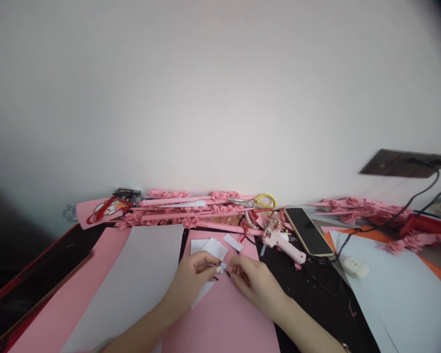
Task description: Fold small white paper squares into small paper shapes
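Above a pink paper sheet (228, 318), my two hands meet at a small white paper piece (221, 267) that looks folded or curled. My left hand (194, 274) pinches it from the left, with a thin dark line, perhaps a tool, showing between the fingers. From the other side, the fingertips of my right hand (255, 282) close on its edge. Just beyond my left hand lie overlapping small white paper cards (213, 247). A white paper strip (233, 242) rests nearer the right hand.
A pale pink glue gun (284, 245) and a phone (308, 233) lie right of the hands. Yellow-handled scissors (255, 201) sit among pink paper flower stems (161, 215) along the wall. A white earbud case (355, 267) and cables (375, 225) are farther right. White paper (132, 284) covers the left.
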`<state>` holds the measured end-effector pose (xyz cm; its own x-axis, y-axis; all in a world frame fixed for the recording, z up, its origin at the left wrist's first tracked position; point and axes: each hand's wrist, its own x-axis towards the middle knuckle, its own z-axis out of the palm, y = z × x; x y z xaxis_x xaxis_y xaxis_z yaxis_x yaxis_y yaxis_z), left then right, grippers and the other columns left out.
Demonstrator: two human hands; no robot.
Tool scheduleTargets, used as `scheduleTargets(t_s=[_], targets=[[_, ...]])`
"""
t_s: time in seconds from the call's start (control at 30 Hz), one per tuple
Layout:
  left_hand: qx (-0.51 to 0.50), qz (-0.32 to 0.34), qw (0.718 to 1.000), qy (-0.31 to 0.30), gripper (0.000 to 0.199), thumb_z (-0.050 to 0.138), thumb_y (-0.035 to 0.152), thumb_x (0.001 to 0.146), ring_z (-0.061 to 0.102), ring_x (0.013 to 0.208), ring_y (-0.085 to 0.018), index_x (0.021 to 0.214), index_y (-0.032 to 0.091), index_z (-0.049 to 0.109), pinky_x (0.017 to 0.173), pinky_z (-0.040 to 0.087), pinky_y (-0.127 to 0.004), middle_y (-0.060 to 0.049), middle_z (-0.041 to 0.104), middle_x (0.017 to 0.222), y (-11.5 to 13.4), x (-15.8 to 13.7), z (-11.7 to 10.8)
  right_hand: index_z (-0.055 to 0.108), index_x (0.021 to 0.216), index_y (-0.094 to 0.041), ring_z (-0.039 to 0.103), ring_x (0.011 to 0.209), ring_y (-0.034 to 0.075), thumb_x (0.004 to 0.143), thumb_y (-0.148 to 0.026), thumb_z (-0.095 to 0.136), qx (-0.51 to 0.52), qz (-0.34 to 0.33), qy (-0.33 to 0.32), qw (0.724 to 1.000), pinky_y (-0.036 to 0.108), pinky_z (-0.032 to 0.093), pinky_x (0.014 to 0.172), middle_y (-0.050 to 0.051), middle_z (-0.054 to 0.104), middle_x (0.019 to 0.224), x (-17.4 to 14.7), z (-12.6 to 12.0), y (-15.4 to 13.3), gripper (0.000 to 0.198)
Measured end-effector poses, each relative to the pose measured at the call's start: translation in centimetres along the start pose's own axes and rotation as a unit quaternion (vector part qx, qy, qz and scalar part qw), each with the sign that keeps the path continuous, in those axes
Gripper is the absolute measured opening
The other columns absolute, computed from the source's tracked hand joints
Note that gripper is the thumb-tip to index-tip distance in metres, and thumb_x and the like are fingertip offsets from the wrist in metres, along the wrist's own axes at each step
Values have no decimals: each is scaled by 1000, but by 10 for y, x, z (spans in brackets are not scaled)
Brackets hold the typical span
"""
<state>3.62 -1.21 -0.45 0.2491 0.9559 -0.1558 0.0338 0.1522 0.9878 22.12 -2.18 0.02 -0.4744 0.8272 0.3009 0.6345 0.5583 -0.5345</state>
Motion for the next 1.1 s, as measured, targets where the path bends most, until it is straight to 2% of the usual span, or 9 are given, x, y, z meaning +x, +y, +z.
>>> scheduleTargets(t_s=[0.1, 0.23, 0.4, 0.73, 1.1], targets=[[-27, -4, 1000, 16, 14, 64, 25, 67, 61, 75, -17, 77, 16, 60, 66, 51, -29, 0, 62, 74, 1, 2, -1, 48, 92, -19, 50, 59, 10, 82, -10, 46, 47, 13, 18, 999, 19, 38, 55, 0, 56, 76, 1, -1, -1, 13], [-37, 4, 999, 2, 15, 64, 24, 67, 59, 76, -16, 79, 17, 58, 67, 52, -28, 0, 60, 78, 0, 2, 0, 48, 90, -19, 47, 56, 9, 82, -9, 42, 121, 34, 37, 991, 19, 37, 53, -1, 53, 73, 3, 0, -3, 14], [-44, 10, 999, -23, 14, 64, 24, 69, 60, 76, -15, 79, 18, 56, 68, 51, -28, 1, 59, 80, 0, 0, 2, 48, 86, -18, 43, 51, 8, 78, -4, 41, 177, 54, 21, 983, 18, 33, 47, -4, 48, 64, 4, 3, -3, 17], [-21, 30, 998, -44, 5, 60, 18, 71, 59, 76, -16, 76, 17, 57, 67, 50, -26, 0, 58, 76, -1, -1, 3, 51, 83, -18, 45, 53, 9, 78, -7, 46, 162, 53, 27, 985, 18, 35, 49, -3, 51, 67, 4, 5, -1, 14], [6, 34, 998, -49, 6, 57, 15, 71, 61, 76, -18, 76, 17, 60, 66, 51, -28, 0, 60, 75, -2, -2, 3, 50, 85, -19, 48, 55, 10, 78, -8, 49, 129, 44, 15, 991, 19, 38, 52, -2, 52, 68, 2, 8, 4, 13]])
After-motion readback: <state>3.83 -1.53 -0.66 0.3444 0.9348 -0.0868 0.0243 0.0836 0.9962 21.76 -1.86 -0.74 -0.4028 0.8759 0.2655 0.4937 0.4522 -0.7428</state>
